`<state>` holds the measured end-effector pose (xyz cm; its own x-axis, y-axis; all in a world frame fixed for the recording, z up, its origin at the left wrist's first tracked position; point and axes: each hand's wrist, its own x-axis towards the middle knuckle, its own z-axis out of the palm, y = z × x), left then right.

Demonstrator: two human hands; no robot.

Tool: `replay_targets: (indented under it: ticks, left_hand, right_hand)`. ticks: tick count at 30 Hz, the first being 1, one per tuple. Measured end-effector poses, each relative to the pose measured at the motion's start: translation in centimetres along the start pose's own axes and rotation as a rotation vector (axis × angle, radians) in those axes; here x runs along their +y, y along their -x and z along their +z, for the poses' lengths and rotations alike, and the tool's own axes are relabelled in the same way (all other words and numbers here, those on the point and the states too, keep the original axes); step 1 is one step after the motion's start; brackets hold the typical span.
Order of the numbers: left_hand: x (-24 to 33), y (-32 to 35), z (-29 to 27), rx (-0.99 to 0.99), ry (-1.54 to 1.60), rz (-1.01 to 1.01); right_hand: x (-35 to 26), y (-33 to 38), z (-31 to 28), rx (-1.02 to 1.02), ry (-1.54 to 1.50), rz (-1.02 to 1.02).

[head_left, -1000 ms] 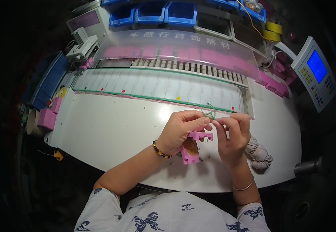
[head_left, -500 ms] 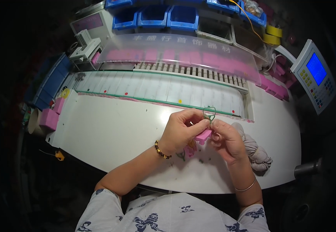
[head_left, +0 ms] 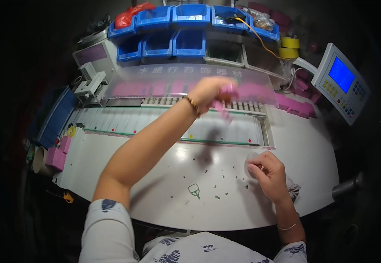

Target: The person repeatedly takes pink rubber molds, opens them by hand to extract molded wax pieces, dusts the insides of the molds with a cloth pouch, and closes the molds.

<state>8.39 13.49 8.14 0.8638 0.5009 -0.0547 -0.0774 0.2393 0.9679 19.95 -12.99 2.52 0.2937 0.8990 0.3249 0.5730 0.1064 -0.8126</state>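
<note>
Head view: left hand [head_left: 210, 93] fingers clamp a pink plastic piece [head_left: 225, 100]; right hand [head_left: 267, 172] fingers pinch a clear disc [head_left: 251, 158].

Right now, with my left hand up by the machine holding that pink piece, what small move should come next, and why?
Probably lower the left hand a little and set the pink piece down at the slotted rail. The hand is raised just above that rail, near the row of pink parts under the clear cover, while the right hand rests on the white table among small scattered bits.
</note>
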Motion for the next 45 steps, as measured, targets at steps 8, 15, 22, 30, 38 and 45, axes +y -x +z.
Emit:
replay_targets:
  ticks: [8, 15, 22, 30, 38, 45]
  left_hand:
    - [-5.0, 0.8, 4.9, 0.139, 0.288, -0.076]
    - [-8.4, 7.6, 4.8, 0.208, 0.382, -0.185]
    - [-10.0, 11.7, 5.0, 0.24, 0.451, -0.217]
    - [-11.5, 12.9, 5.4, 0.197, 0.092, 0.121]
    - [-9.4, 13.3, 5.9, 0.14, 0.067, 0.41]
    - [-8.0, 13.4, 2.3, 0.349, 0.324, 0.357]
  right_hand:
    - [-0.3, 0.7, -3.3, -0.124, 0.475, -0.192]
    - [1.8, 1.3, -3.2, -0.338, 0.62, -0.1]
    - [-3.9, -1.6, -2.9, 0.193, 0.67, -0.444]
    - [-5.3, 0.7, 2.0, -0.294, 0.76, -0.648]
    - [-7.9, 1.1, 2.8, -0.252, 0.754, -0.69]
    - [-3.7, 1.6, -0.1, -0.397, 0.806, -0.47]
